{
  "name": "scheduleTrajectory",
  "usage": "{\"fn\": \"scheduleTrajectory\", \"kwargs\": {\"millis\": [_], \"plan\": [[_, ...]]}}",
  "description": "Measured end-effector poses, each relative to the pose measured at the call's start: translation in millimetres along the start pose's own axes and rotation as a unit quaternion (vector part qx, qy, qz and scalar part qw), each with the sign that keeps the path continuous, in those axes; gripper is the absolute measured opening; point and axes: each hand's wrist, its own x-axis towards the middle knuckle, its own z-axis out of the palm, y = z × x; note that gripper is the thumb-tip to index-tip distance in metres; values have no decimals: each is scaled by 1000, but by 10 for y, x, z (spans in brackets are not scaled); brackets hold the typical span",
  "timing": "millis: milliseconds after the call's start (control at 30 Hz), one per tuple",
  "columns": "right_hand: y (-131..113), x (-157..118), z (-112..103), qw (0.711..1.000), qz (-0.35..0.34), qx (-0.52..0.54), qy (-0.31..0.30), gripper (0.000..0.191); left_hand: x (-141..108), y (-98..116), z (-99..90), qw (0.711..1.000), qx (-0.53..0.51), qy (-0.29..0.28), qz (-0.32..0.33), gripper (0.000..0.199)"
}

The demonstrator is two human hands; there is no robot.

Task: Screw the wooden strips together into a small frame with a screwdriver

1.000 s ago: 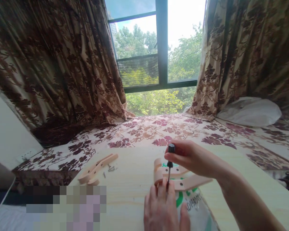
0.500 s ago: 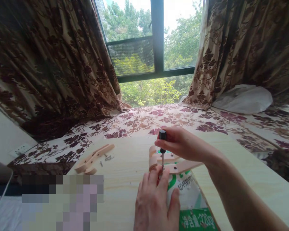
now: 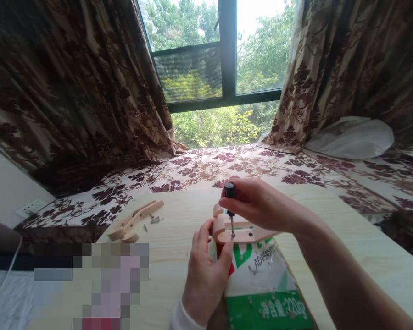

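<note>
My right hand (image 3: 261, 204) is closed round the black handle of a screwdriver (image 3: 230, 190). The screwdriver stands nearly upright, its tip at the left hole of a curved wooden hook (image 3: 241, 236). My left hand (image 3: 206, 270) grips the rounded left end of this hook between thumb and fingers. Just behind lies a second wooden hook (image 3: 217, 210), partly hidden by my right hand. Both hooks lie over a printed green and white cardboard piece (image 3: 248, 279).
More wooden hooks (image 3: 137, 217) lie at the left of the pale wooden board (image 3: 172, 266), with several loose screws (image 3: 154, 220) beside them. A floral-covered ledge (image 3: 203, 167) runs behind, below the window. A white plastic bag (image 3: 354, 137) sits at the right.
My left hand has shifted from lying flat over the cardboard to the hook's left end, thumb and fingers now apart around it. The screwdriver remains at the hole. The view has tilted slightly.
</note>
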Motion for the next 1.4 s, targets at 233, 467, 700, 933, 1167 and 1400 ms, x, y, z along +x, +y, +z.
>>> {"fn": "scheduleTrajectory", "kwargs": {"millis": [233, 467, 700, 933, 1167, 1400], "plan": [[-97, -45, -72, 999, 5, 5, -49, 19, -58, -13, 18, 999, -31, -15, -19, 35], [-201, 60, -201, 991, 17, -25, -130, 14, -89, -95, 73, 998, -51, -19, -20, 37], [-430, 203, -343, 960, 32, -166, -222, 11, -207, -80, -112, 998, 13, 53, 45, 39], [-411, 259, -298, 961, 43, -133, -237, 11, -440, -25, -335, 934, 126, 23, 334, 31], [-491, 221, -278, 960, 42, -151, -232, 12, -550, -77, -61, 902, 273, 34, 332, 50], [-443, 141, -259, 968, 74, -101, -219, 12, -537, 48, -259, 990, 32, 54, 126, 29]]}}
